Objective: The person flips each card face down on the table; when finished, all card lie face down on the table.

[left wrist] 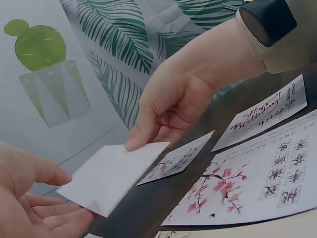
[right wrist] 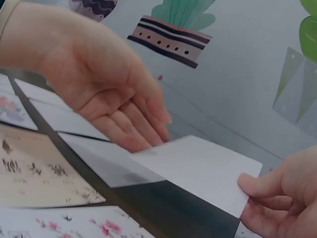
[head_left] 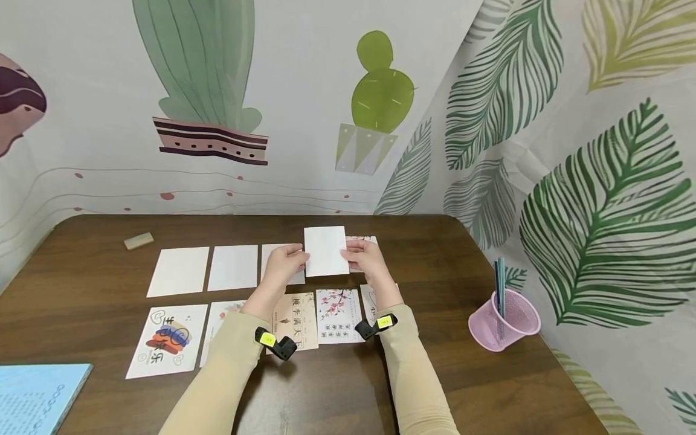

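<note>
A blank white card point(head_left: 325, 251) is held up over the table between both hands. My right hand point(head_left: 365, 260) pinches its right edge, thumb on top and fingers below, as the right wrist view shows. At the opposite edge is my left hand point(head_left: 284, 266), with its thumb and fingers around the card's corner point(left wrist: 106, 181). Beneath and beside the held card, a blank card point(head_left: 267, 257) lies partly covered by the left hand. A blossom-printed card point(head_left: 370, 239) lies partly behind the right hand.
Two more blank cards point(head_left: 232, 266) continue the back row. Printed cards point(head_left: 338, 314) form a front row, partly under the forearms. An eraser-like block point(head_left: 138, 241) lies back left, a blue booklet point(head_left: 43, 393) front left. A pink mesh pen cup point(head_left: 489, 326) stands right.
</note>
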`<action>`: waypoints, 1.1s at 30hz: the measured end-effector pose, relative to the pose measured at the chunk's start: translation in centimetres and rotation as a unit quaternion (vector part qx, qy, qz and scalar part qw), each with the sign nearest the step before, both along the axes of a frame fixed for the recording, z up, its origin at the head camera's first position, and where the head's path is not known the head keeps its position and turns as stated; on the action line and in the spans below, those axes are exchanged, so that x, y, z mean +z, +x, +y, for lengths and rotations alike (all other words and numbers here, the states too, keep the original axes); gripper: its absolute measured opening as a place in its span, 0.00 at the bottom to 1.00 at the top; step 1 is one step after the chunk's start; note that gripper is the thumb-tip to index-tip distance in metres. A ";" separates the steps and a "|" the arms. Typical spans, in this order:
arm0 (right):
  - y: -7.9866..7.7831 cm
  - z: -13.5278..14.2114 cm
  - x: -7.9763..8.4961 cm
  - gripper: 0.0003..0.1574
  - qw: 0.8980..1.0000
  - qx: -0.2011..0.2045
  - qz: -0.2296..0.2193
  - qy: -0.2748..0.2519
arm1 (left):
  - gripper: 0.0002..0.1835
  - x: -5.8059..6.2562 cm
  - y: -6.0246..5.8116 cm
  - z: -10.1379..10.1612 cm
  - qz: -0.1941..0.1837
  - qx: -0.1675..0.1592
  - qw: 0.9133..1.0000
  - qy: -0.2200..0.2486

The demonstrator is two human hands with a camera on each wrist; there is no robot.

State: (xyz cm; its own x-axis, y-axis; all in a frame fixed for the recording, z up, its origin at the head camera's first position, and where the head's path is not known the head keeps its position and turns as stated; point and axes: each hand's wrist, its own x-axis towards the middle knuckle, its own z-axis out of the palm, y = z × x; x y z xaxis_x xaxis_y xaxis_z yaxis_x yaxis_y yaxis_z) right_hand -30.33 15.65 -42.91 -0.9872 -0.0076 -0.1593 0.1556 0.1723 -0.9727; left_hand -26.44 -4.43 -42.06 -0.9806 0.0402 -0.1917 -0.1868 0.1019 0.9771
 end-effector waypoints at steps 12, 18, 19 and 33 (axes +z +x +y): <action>-0.2 -0.4 -1.2 0.19 0.997 -0.037 -0.003 0.072 | 0.31 0.0 0.0 0.2 -0.020 -0.032 0.999 -0.022; 0.0 -0.6 -1.3 0.18 0.993 -0.042 0.007 0.106 | 0.32 -0.2 0.0 0.3 -0.029 -0.050 0.997 -0.045; 0.0 -0.6 -1.3 0.18 0.993 -0.042 0.010 0.113 | 0.33 -0.3 0.0 0.3 -0.029 -0.053 0.997 -0.051; 0.2 0.2 -0.4 0.17 0.991 -0.038 0.015 0.126 | 0.33 -0.5 0.1 0.5 -0.018 -0.074 0.993 -0.086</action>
